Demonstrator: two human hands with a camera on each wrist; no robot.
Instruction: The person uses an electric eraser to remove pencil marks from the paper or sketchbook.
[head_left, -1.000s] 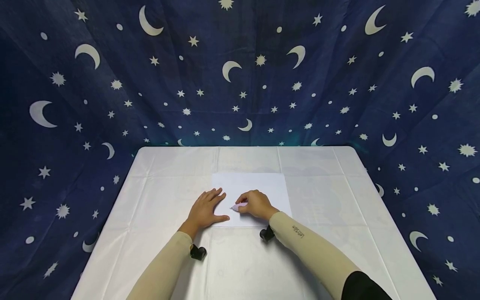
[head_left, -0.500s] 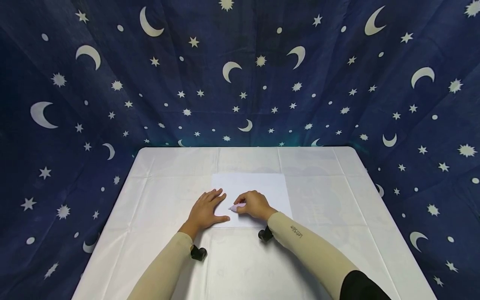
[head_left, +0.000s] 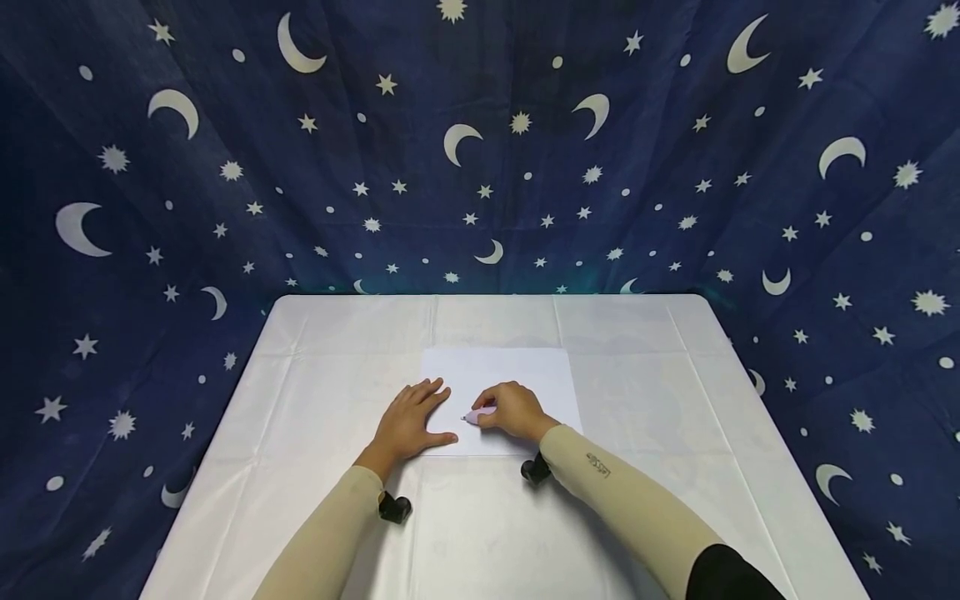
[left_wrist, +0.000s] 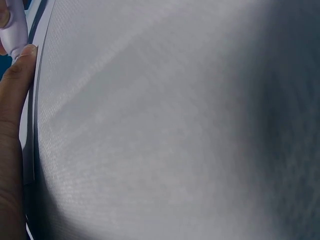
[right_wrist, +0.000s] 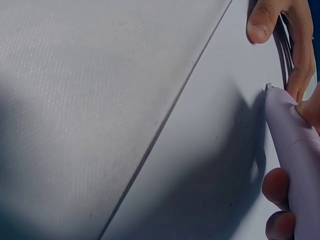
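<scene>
A white sheet of paper (head_left: 532, 364) lies flat on the table. My left hand (head_left: 408, 421) rests with spread fingers over its left edge, the thumb pointing right. Over the paper, my right hand (head_left: 517, 410) grips a thick lavender pen-shaped tool (right_wrist: 296, 145) with a small narrow tip. In the head view that tip points left toward my left hand. The right wrist view shows the tip right at the paper, with thumb and fingers around the barrel. At the left wrist view's edge, the tool (left_wrist: 15, 32) appears just beyond my left thumb (left_wrist: 12, 95).
The table (head_left: 360, 333) wears a creased white cover. Behind and beside it hangs a dark blue curtain (head_left: 420, 92) with moons and stars. Small black cameras sit at both wrists, low over the table.
My right hand and the lavender tool have shifted slightly left, then back to the right over the paper. My left hand has stayed in place.
</scene>
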